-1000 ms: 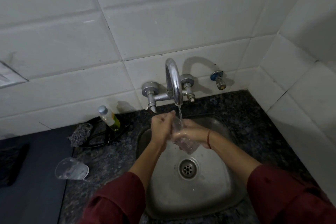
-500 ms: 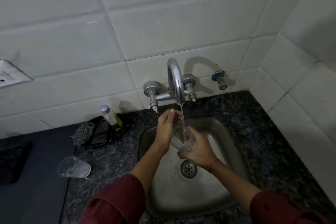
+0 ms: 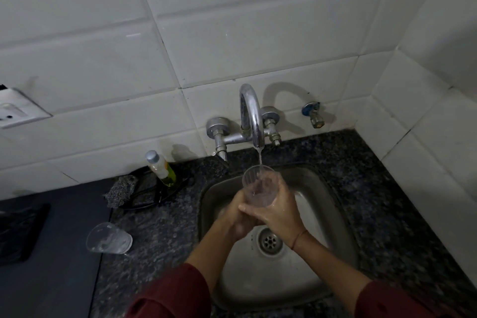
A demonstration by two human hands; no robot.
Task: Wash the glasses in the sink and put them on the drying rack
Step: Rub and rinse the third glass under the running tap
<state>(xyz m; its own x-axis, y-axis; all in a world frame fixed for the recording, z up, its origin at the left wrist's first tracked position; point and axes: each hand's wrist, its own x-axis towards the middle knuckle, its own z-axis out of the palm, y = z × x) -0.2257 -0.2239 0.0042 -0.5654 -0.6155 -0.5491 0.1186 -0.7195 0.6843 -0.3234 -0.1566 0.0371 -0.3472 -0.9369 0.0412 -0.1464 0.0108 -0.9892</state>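
We see the right grip [image 3: 280,212] curled round the lower half of the glass [image 3: 259,187], with its fingers lying across the near side. The left grip [image 3: 236,218] clasps the base from the other side, partly tucked under the right fingers. The glass is upright with its mouth up, held above the back of the sink [image 3: 325,204] and directly under the tap [image 3: 251,116]. A thin stream [image 3: 260,157] runs from the spout into it. Below the wrists we can see the drain [image 3: 269,241] in the wet steel basin, and dark red sleeves [image 3: 175,297] cover both forearms.

The sink is set in a dark speckled stone bench [image 3: 160,227]. On the bench, well to the left, a second glass [image 3: 109,239] lies on its side. Behind it, near the wall, a bottle [image 3: 161,168] leans on a black tray [image 3: 154,196], with a grey scrubber [image 3: 121,190] just beside it. A dark mat [image 3: 20,230] lies at the far left edge. White tiles [image 3: 258,33] cover the back and right walls, which meet in a corner. They carry a small valve [image 3: 313,117] to the right of the tap and a socket [image 3: 15,111] at far left. The room is dim.
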